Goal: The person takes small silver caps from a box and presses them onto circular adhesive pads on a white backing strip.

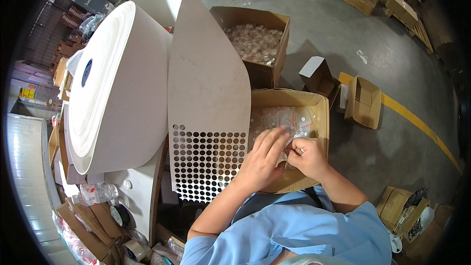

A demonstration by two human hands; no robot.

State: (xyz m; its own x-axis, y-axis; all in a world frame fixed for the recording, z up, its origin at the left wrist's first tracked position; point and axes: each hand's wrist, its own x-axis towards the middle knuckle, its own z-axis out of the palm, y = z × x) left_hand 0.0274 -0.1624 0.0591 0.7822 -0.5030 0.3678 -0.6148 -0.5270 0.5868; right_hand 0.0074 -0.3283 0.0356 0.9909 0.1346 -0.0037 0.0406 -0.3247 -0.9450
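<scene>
Both hands work close together over an open cardboard box in front of me. My left hand is curved with its fingers side by side; its fingertips are slightly smeared, and what it grips is hidden. Against it, my right hand is closed in a pinch, and a bit of clear plastic, apparently a small bag, shows between the hands. Just beyond them in the box lie small clear zip bags with red strips, along with several small white discs.
To the left stands a big roll of white sheet; its loose end hangs beside the box, punched with rows of round holes. Behind is a carton full of small discs. Smaller cartons stand on the floor at right, near a yellow line.
</scene>
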